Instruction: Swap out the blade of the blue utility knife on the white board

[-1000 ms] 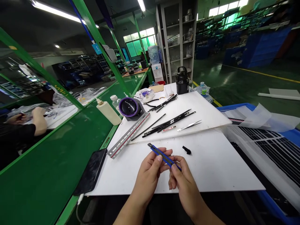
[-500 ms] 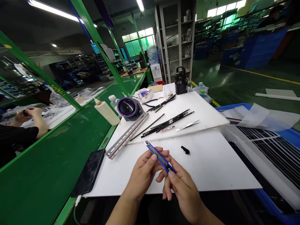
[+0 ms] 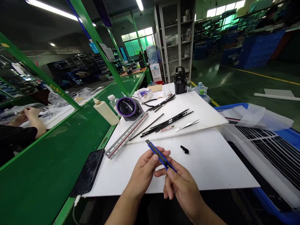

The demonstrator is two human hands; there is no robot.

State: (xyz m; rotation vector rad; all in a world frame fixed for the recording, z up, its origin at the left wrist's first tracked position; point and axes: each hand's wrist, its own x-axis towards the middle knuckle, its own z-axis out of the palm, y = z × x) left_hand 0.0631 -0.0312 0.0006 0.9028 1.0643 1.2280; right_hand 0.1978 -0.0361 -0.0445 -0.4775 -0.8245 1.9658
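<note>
A blue utility knife (image 3: 160, 156) is held in both hands above the front of the white board (image 3: 211, 165), its metal tip pointing away and to the left. My left hand (image 3: 147, 165) pinches the middle of the knife between thumb and fingers. At its rear end, my right hand (image 3: 180, 184) grips with the thumb near the slider. A small black piece (image 3: 184, 149) lies on the board to the right of the hands. Beyond them, thin black strips (image 3: 167, 123) and tweezers (image 3: 187, 125) rest on a white foam sheet (image 3: 206, 120).
To the left lie a slotted grey metal bar (image 3: 126, 136) and a phone (image 3: 89, 172) with a cable. A cream bottle (image 3: 106, 112) and a round purple-rimmed device (image 3: 127, 107) stand behind. At right is a blue crate (image 3: 290, 137) of black strips. Across the green partition, a co-worker's hands (image 3: 28, 115) show.
The knife has turned slightly in my hands, and its tip looks darker. My right hand's fingers have shifted a little. The surroundings have barely moved in view.
</note>
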